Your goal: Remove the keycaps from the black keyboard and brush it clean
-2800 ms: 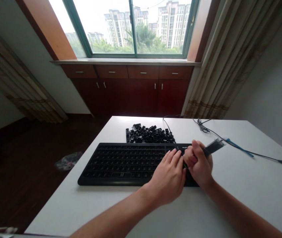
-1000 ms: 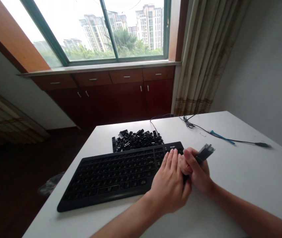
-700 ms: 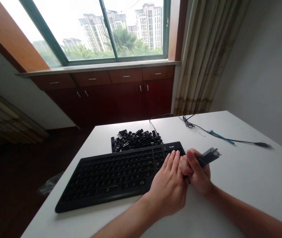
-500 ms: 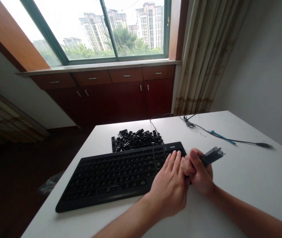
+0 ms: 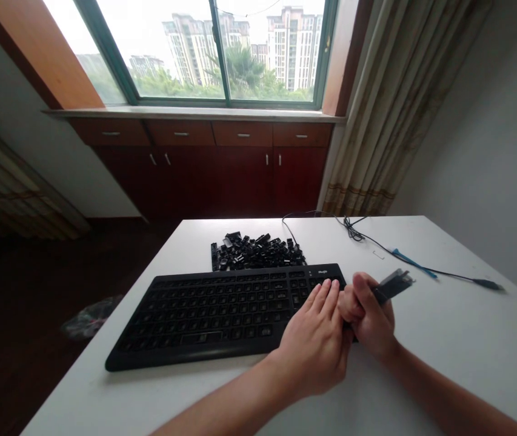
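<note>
Keyboard [image 5: 199, 306] and view: compared with half a second earlier, everything sat more level in view, mostly from head motion; the hands stayed at the keyboard's right end.
Left hand [image 5: 315, 348]: its fingers were straight and close together, laid over the number-pad end; whether its hidden underside held anything, I could not tell.
Right hand [image 5: 374, 318]: it was closed in a fist around a dark flat strip [image 5: 393, 286], which stuck out toward 2 o'clock, and pressed up against the left.
Long axis: the keyboard lay roughly 9 to 3 o'clock, left end slightly nearer the person; most of it stretched to 9–10 o'clock from the hands, so the left hand was nearer.
In the way: both hands hid the right end.
Black pieces [image 5: 262, 251]: heaped just beyond the keyboard, at 10–11 o'clock from the hands.
Blue tool [image 5: 415, 263]: at 1–2 o'clock, beside the cable [image 5: 353, 231] on the white tabletop [image 5: 467, 345].
Plastic bag [image 5: 92, 318]: on the floor, at 9 o'clock.
Cabinet [image 5: 240, 175]: at 11 o'clock, beneath the window.
</note>
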`<act>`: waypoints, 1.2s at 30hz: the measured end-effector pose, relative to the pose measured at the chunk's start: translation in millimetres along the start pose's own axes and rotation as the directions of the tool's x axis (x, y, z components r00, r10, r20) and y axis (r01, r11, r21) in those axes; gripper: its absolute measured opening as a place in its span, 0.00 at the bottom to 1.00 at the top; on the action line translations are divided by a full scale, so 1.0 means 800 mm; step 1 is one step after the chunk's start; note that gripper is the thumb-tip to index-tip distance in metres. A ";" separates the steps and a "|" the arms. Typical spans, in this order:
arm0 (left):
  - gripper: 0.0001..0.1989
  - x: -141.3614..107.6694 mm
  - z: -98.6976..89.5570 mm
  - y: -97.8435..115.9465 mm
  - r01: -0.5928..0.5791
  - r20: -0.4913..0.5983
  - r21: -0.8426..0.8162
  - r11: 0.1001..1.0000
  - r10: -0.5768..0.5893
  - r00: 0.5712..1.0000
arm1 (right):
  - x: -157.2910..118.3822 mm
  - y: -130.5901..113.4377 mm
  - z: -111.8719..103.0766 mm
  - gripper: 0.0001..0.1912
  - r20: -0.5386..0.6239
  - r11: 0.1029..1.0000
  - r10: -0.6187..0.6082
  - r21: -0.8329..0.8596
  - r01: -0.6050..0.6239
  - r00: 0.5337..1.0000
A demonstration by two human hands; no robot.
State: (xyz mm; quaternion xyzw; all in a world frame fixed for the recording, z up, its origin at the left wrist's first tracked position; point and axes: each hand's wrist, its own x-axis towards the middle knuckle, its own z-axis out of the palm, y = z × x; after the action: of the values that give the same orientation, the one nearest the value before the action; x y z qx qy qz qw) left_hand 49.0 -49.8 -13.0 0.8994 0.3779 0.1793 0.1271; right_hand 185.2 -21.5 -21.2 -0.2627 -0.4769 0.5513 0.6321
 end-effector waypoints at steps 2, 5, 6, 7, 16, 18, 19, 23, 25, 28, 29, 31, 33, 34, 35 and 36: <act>0.36 0.002 -0.004 0.001 0.012 -0.020 -0.050 0.999 -0.013 1.000 | 0.004 0.001 0.001 0.23 0.010 0.998 0.028 -0.052 -0.027 1.000; 0.46 0.004 -0.010 0.003 0.026 -0.058 -0.143 0.989 -0.035 0.998 | 0.009 0.001 0.003 0.22 0.036 0.986 0.066 -0.154 -0.060 0.997; 0.49 0.004 -0.011 0.003 0.033 -0.078 -0.173 0.984 -0.047 0.996 | 0.011 0.000 0.004 0.22 0.050 0.980 0.081 -0.188 -0.070 0.995; 0.50 0.004 -0.011 0.003 0.046 -0.102 -0.203 0.978 -0.068 0.992 | 0.014 -0.002 0.005 0.21 0.064 0.973 0.097 -0.218 -0.081 0.993; 0.36 -0.011 -0.021 -0.009 0.002 -0.280 -0.666 0.746 -0.253 0.926 | 0.023 -0.003 0.009 0.20 0.072 0.920 0.228 -0.343 -0.190 0.971; 0.27 -0.010 -0.021 -0.010 0.007 -0.260 -0.757 0.653 -0.311 0.914 | 0.022 -0.003 0.006 0.21 0.073 0.921 0.230 -0.339 -0.193 0.970; 0.25 -0.009 -0.020 -0.011 0.018 -0.249 -0.791 0.612 -0.349 0.903 | 0.023 -0.003 0.003 0.22 0.067 0.922 0.233 -0.333 -0.198 0.970; 0.22 -0.005 -0.016 -0.014 0.038 -0.239 -0.847 0.531 -0.443 0.864 | 0.027 -0.011 -0.006 0.26 0.011 0.931 0.259 -0.270 -0.247 0.966; 0.21 -0.005 -0.015 -0.015 0.031 -0.245 -0.849 0.528 -0.444 0.862 | 0.029 -0.016 -0.006 0.25 -0.018 0.935 0.283 -0.219 -0.280 0.959; 0.20 -0.005 -0.016 -0.015 0.032 -0.236 -0.853 0.521 -0.441 0.866 | 0.029 -0.020 -0.001 0.24 -0.035 0.935 0.310 -0.170 -0.312 0.950; 0.20 -0.004 -0.016 -0.015 0.033 -0.233 -0.855 0.517 -0.440 0.867 | 0.028 -0.020 0.001 0.24 -0.040 0.935 0.311 -0.165 -0.313 0.950; 0.19 -0.003 -0.016 -0.014 0.032 -0.228 -0.859 0.510 -0.439 0.869 | 0.026 -0.018 0.003 0.24 -0.057 0.939 0.295 -0.169 -0.300 0.954; 0.19 -0.002 -0.016 -0.014 0.027 -0.229 -0.861 0.509 -0.434 0.871 | 0.024 -0.014 0.003 0.24 -0.083 0.944 0.257 -0.193 -0.269 0.963; 0.18 -0.002 -0.016 -0.014 0.027 -0.230 -0.859 0.512 -0.433 0.872 | 0.023 -0.011 0.003 0.24 -0.093 0.944 0.237 -0.214 -0.252 0.967; 0.18 -0.002 -0.016 -0.014 0.030 -0.230 -0.856 0.516 -0.432 0.872 | 0.021 -0.009 0.002 0.24 -0.099 0.942 0.219 -0.239 -0.237 0.971; 0.18 -0.002 -0.017 -0.014 0.032 -0.229 -0.853 0.521 -0.429 0.874 | 0.020 -0.008 0.001 0.24 -0.099 0.937 0.205 -0.267 -0.224 0.974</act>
State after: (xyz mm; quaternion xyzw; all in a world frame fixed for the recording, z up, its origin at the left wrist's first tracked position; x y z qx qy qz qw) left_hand 35.7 -42.2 -5.3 0.6120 0.3848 0.5018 0.4749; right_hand 186.0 -7.9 -10.5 -0.4180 -0.4955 0.5354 0.5415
